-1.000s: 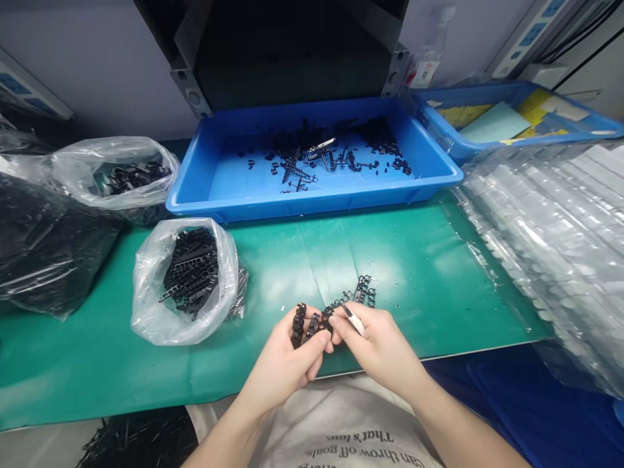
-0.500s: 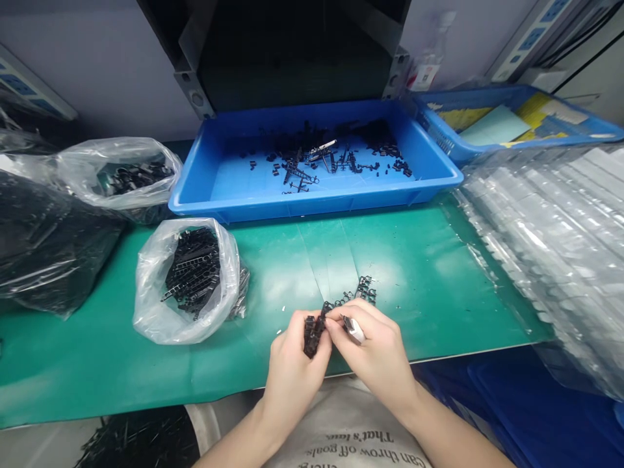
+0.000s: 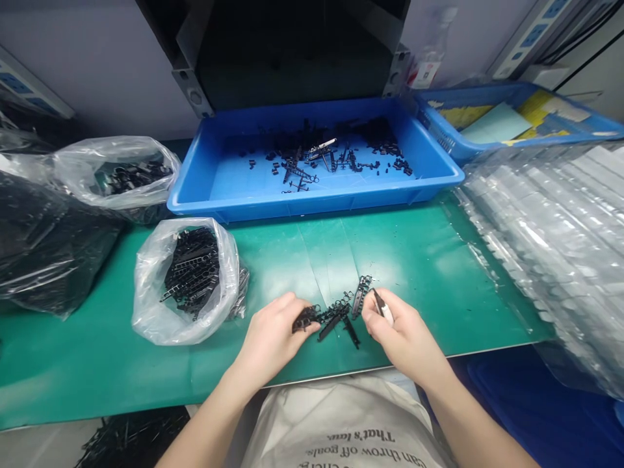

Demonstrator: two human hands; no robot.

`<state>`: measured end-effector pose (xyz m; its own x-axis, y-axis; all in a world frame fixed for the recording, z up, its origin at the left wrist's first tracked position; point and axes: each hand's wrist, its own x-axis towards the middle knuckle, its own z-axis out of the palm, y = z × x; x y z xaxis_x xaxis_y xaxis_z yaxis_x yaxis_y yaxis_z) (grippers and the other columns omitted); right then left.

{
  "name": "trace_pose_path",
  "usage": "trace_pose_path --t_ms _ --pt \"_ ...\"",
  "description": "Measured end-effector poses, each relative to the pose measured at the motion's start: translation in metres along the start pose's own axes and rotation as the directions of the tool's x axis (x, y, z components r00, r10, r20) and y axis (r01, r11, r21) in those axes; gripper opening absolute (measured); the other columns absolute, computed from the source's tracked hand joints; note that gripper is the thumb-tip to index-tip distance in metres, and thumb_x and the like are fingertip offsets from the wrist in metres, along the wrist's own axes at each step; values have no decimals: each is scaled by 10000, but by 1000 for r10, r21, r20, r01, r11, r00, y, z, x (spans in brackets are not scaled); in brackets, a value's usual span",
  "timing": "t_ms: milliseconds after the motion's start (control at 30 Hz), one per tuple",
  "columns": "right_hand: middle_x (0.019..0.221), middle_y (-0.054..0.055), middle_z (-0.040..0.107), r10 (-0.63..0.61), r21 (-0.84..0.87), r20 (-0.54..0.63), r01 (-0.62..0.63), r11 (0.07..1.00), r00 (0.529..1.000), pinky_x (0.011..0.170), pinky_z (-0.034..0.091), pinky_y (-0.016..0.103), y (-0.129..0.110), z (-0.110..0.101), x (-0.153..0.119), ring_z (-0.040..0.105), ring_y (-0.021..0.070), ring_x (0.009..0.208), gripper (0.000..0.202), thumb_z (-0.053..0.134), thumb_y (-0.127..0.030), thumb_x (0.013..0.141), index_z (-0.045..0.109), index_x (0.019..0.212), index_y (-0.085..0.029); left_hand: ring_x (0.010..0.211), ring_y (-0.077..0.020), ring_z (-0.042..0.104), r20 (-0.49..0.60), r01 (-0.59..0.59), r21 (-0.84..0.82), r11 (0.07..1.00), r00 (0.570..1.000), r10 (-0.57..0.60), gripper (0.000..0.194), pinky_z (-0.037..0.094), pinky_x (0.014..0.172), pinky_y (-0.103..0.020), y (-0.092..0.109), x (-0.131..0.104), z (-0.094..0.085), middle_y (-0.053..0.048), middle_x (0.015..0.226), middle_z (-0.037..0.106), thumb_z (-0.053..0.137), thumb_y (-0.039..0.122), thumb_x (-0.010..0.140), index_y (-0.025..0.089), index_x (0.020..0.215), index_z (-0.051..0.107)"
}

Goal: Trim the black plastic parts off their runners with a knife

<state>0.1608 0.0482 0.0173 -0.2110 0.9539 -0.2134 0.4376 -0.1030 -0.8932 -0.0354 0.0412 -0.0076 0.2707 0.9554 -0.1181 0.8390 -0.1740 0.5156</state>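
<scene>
Black parts [image 3: 332,324] lie on the desk [image 3: 419,260], left fingers [image 3: 287,309] clamped on a clump [image 3: 305,318] at their nine o'clock, right fingers [image 3: 377,325] gripping a white-handled tool [image 3: 385,311] at three.

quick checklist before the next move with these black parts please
1. Black parts in the left hand: ok, grasped.
2. White-handled tool in the right hand: ok, held.
3. Tool's dark tip apart from the left hand: ok.
4. Green mat between the hands free of loose pieces: not ok, several lie there.
5. Front plastic bag open at the mouth: ok.
6. Tip undamaged: cannot tell, too small.
</scene>
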Motion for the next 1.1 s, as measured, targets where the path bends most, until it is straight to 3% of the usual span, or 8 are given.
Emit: trace_pose_path --t_ms 133,300,367,433,567,767,900,1100 --pt "515 -48 394 11 -49 57 -8 999 998 448 278 224 2 0 -2 353 117 473 188 344 -296 795 343 623 -220 750 -183 565 88 15 1 1000 996 -15 117 410 622 -269 2 4 3 -26 800 561 507 216 822 184 898 589" --pt "604 -28 523 -1 -101 -3 1 995 1000 506 349 238 0 7 1 460 132 516 181 445 -368 822 502 768 -204 784 -158 550 -31 28 -304 952 999 -39 40 407 701 -260 10 -2 -1 -14 837 552 554 200 766 180 800 552" --pt "683 -14 586 -35 -71 9 35 997 999 566 392 244 0 11 3 534 146 593 149 495 -344 811 534 842 -204 749 -147 545 4 80 -414 907 996 -87 55 402 679 -250 15 -5 -3 3 798 572 567 191 740 187 787 538" --pt "684 -11 611 -72 -32 53 74 997 996 599 411 244 -1 13 5 572 152 638 115 480 -292 822 548 796 -203 693 -133 535 103 201 -559 805 979 -173 83 398 631 -234 20 -8 -3 18 737 571 589 208 718 187 759 521" --pt "654 -20 616 -108 22 99 106 994 989 601 429 239 -3 13 8 586 143 624 126 461 -247 829 557 761 -201 530 -75 468 289 352 -830 434 935 -206 163 352 495 -181 25 -12 5 34 636 549 597 273 735 177 837 513" --pt "985 67 630 -239 -227 103 257 940 966 693 478 323 3 10 -5 601 202 841 297 356 -298 900 511 1123 -178 361 2 240 286 331 -935 128 916 -283 305 150 350 -146 30 -13 12 49 594 514 623 350 732 153 914 476" --pt "1023 70 630 -324 -377 207 381 845 923 736 486 350 5 11 -15 599 206 871 335 288 -229 932 505 1183 -182 360 9 250 278 314 -945 87 916 -288 377 150 347 -139 32 -12 10 48 603 509 668 357 694 149 940 471" --pt "910 88 649 -419 -450 177 452 770 891 612 492 325 3 14 -17 605 209 776 344 287 -209 932 531 1158 -122 381 1 272 238 295 -945 144 918 -317 300 173 357 -139 32 -15 14 43 611 506 644 318 725 158 931 496"
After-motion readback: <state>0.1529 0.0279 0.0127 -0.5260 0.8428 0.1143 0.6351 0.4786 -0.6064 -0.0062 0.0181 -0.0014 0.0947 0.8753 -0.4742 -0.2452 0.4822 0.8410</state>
